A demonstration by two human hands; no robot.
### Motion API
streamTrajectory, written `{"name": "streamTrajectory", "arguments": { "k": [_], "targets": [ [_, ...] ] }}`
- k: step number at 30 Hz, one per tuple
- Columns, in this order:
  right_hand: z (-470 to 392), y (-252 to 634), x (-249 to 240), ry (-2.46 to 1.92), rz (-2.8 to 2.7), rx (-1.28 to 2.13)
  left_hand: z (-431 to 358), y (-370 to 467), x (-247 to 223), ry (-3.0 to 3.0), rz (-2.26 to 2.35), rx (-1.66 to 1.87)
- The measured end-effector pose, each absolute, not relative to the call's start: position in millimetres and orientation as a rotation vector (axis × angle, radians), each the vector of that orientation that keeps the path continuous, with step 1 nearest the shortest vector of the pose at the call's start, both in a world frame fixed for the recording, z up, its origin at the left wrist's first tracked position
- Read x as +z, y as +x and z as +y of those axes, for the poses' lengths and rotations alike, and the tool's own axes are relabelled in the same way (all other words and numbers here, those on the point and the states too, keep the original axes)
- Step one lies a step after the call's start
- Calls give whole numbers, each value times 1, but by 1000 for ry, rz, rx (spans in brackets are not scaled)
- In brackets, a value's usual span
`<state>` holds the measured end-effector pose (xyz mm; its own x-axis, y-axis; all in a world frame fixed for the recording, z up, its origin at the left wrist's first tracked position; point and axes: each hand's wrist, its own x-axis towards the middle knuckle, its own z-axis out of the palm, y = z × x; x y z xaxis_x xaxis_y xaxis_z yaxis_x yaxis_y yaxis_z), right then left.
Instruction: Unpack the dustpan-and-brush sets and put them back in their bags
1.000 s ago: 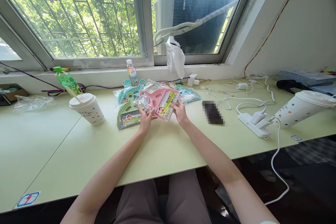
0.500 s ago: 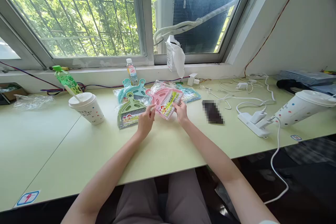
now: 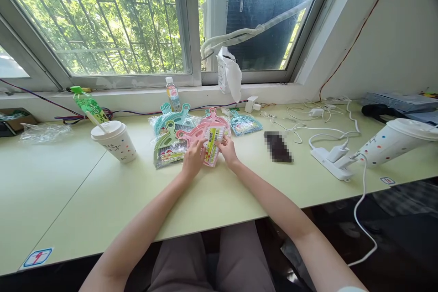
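Observation:
A pink dustpan-and-brush set [image 3: 212,140] with a yellow-green label stands tilted between my two hands, just above the table. My left hand [image 3: 193,159] is closed on its left edge. The fingers of my right hand [image 3: 227,150] pinch its right edge. Close by my left hand lies a green dustpan set [image 3: 168,148] in clear wrapping. Behind that is a teal dustpan set [image 3: 174,121], and another pink set [image 3: 219,119] lies partly hidden behind the held one. A blue-green dustpan set [image 3: 245,124] lies farther right.
A lidded paper cup [image 3: 114,141] stands at left beside a green bottle [image 3: 88,104]. A pixelated dark object [image 3: 278,147] lies at right, near a white power strip [image 3: 330,163] with cables. A second paper cup [image 3: 393,141] leans beyond it. A small bottle [image 3: 173,95] stands behind the sets.
The pink set has been drawn left and nearer to me and turned more edge-on, its label now steeper. My right hand has shifted left with it, uncovering the blue-green set and the pink one behind.

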<state>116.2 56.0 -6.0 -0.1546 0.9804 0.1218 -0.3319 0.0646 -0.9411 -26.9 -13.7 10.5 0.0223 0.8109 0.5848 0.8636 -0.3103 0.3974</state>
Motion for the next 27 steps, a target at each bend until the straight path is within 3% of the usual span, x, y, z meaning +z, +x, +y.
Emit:
{"name": "streamTrajectory", "arguments": {
  "k": [17,27],
  "targets": [
    [51,118,-1,-832,-1002,1388,-15,-21,15,-2227,-1677,-652],
    [44,112,2,-800,-1197,1425,-16,-20,17,-2075,-1765,-659]
  ]
}}
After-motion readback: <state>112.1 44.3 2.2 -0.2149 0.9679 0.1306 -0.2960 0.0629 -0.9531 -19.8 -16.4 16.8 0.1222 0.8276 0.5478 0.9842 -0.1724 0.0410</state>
